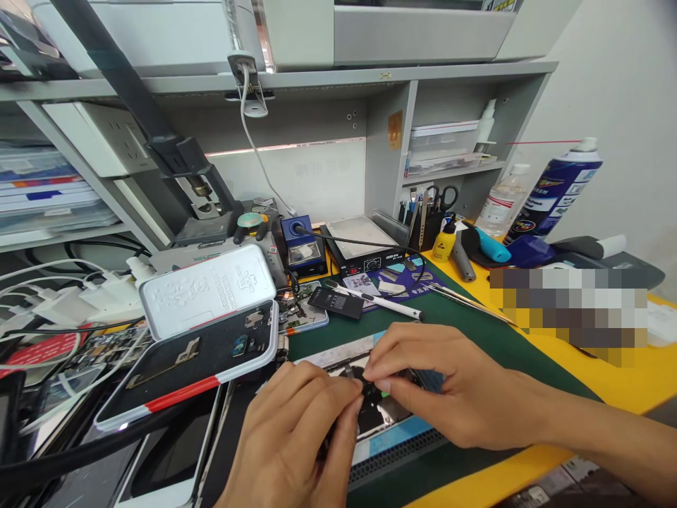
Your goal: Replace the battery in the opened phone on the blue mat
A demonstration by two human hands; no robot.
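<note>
An opened phone (pixel 376 409) lies on a blue and grey work pad (pixel 399 437) near the front of the bench. My left hand (pixel 296 441) curls over its left side, fingers bent and pressing on the phone's body. My right hand (pixel 449 391) reaches in from the right, its fingertips pinched together over a small part inside the phone that I cannot make out. The two hands almost touch above the phone, and they hide most of its inside.
An open tin case (pixel 206 331) with small parts sits at left, above other phones (pixel 159 458). Behind are a battery (pixel 336 302), a white pen (pixel 381 302), a heating station (pixel 364 247), a tool holder (pixel 428 219), a spray can (pixel 555 187) and a lamp arm (pixel 159 141).
</note>
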